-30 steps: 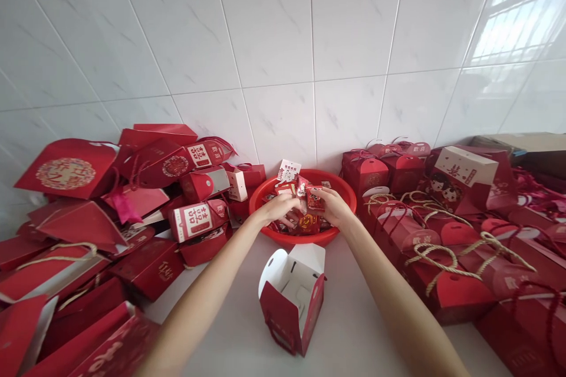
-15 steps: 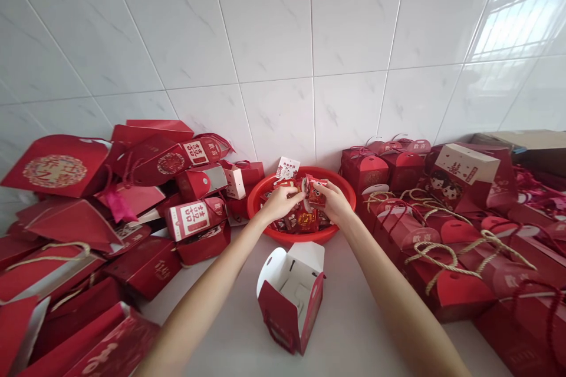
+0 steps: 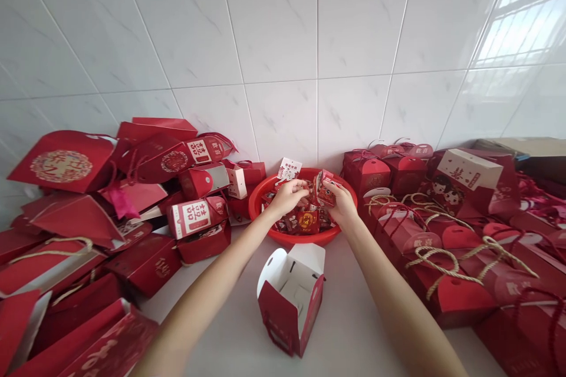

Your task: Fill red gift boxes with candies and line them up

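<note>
A round red plastic basin (image 3: 255, 202) stands against the wall, filled with small wrapped snack packets (image 3: 308, 221). Over its right half my right hand (image 3: 344, 203) is closed on red snack packets (image 3: 326, 187), held tilted up. My left hand (image 3: 288, 197) is over the basin's left half, thumb and fingers drawn together; what they hold, if anything, I cannot make out. Between my forearms, in front of the basin, a red gift box (image 3: 283, 312) stands with its flaps up. Its white inside shows, with no packets visible in it.
Red gift boxes and bags (image 3: 145, 259) lie in a loose heap on the left. At the right, closed red boxes (image 3: 460, 291) with rope handles stand in rows. A white card (image 3: 290, 168) rises at the basin's back. Tiled wall (image 3: 283, 118) closes off the far side.
My left hand has drawn slightly up and away from the packets. My right hand has turned the packets it holds more upright. The open box stands unmoved.
</note>
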### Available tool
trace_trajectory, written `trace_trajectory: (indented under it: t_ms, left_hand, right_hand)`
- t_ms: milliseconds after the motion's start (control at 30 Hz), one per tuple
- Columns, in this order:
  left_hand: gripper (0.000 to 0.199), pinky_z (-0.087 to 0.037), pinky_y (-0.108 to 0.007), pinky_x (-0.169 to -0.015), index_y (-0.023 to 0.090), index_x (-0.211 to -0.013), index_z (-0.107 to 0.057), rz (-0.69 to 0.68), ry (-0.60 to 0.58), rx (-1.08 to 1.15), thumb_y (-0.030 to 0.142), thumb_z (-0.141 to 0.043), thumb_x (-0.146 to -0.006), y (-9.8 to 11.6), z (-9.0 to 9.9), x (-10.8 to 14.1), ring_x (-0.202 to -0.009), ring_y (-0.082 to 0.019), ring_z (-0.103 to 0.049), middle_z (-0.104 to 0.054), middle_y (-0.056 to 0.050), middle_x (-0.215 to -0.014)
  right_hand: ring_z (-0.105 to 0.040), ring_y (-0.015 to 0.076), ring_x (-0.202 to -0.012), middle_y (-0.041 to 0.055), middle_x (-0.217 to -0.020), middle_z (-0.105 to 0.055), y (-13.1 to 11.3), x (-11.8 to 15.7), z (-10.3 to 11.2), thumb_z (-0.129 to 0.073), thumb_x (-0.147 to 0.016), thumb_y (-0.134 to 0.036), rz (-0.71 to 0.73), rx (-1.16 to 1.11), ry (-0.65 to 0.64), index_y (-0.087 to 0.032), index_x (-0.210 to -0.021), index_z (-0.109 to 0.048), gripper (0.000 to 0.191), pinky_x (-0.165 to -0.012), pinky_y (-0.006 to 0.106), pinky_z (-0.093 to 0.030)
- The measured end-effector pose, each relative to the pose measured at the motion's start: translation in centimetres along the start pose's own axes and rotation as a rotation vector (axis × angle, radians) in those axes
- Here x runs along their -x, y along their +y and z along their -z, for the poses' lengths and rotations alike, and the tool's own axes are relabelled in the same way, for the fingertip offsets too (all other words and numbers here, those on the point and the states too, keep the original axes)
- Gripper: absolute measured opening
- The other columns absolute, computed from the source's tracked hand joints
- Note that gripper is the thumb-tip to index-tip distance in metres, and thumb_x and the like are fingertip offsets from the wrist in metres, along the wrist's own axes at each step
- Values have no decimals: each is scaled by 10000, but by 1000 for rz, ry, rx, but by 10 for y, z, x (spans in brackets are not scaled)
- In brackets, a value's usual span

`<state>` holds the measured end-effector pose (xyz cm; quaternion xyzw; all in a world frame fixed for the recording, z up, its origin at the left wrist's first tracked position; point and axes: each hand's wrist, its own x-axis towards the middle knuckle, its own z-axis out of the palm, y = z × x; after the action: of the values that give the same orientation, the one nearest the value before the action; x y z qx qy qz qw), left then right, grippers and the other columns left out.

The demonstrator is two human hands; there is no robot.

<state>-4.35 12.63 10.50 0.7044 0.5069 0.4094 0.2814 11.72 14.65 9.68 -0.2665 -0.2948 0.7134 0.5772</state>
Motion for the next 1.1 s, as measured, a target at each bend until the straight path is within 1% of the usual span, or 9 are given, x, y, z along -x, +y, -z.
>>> trace_trajectory:
  t_ms: [67, 200, 333, 433, 600, 667, 833, 967, 1100]
  left_hand:
    - [216, -571, -359, -702, 177, -956, -748, -15, -103, -55, 281, -586, -858, -3, 0, 0, -752, -232, -718, -764, -91, -898]
    - [178, -562, -327, -810, 223, -817, -790, -80, -451, -181, 125, -708, -693, 3, -7, 5, -856, -246, -735, -788, -30, -859]
    - [402, -480, -362, -1014, 269, -1017, -777, -197, -638, -577, 46, -656, -705, 15, -18, 7, -1199, -280, -628, -718, -40, -1252]
    - [447, -487, -411, -997, 246, -1174, -717, -203, -648, -861, 118, -668, -748, 21, -26, 4, -1253, -334, -576, -632, -106, -1371]
    - [255, -537, -426, -860, 149, -982, -756, -71, -566, -1016, 176, -714, -732, 24, -28, -6, -1051, -377, -670, -735, -172, -1080]
    - [162, -543, -389, -815, 143, -895, -760, -8, -506, -1053, 135, -647, -779, 25, -21, -11, -976, -340, -702, -754, -159, -989]
    - [275, -527, -328, -835, 156, -964, -757, 77, -354, -1073, 53, -545, -822, 22, 11, -20, -1024, -283, -703, -765, -136, -1038]
    - [387, -514, -290, -872, 196, -1027, -759, 86, -376, -1042, -12, -554, -772, 19, 23, -20, -1074, -250, -692, -763, -90, -1118]
    - [417, -523, -269, -806, 194, -1001, -773, 125, -479, -1032, -39, -575, -718, 23, 17, -17, -1014, -243, -709, -775, -91, -1071]
  right_hand:
    - [-686, 179, -647, 15, -697, -739, 1, -3, 1, -782, -662, -146, 44, -58, 63, -191, -723, -698, 113, -595, 278, -572]
    - [-699, 188, -653, 3, -708, -748, 4, -9, 3, -783, -645, -176, 87, -122, 135, -201, -756, -688, 148, -604, 296, -582]
    - [-688, 171, -604, -3, -680, -740, 6, -10, 3, -773, -638, -184, 116, -140, 178, -179, -766, -687, 154, -563, 272, -562]
    - [-673, 158, -566, -3, -659, -733, 5, -8, 1, -764, -641, -179, 128, -150, 160, -167, -740, -683, 129, -543, 259, -553]
    - [-680, 154, -578, -7, -666, -740, 2, -4, -2, -743, -647, -167, 133, -160, 157, -170, -733, -689, 102, -550, 251, -563]
    - [-677, 149, -575, -5, -663, -738, 1, -2, -3, -732, -652, -163, 120, -163, 163, -165, -733, -690, 92, -542, 244, -557]
    - [-654, 143, -544, -9, -626, -719, -2, 2, -5, -712, -660, -153, 95, -163, 161, -163, -703, -675, 57, -519, 242, -538]
    - [-656, 143, -553, -3, -640, -727, -2, 3, -6, -710, -665, -154, 92, -160, 158, -157, -718, -688, 58, -519, 239, -537]
    - [-668, 149, -576, -4, -661, -735, 0, 2, -6, -725, -649, -172, 108, -148, 150, -162, -725, -694, 83, -546, 246, -553]
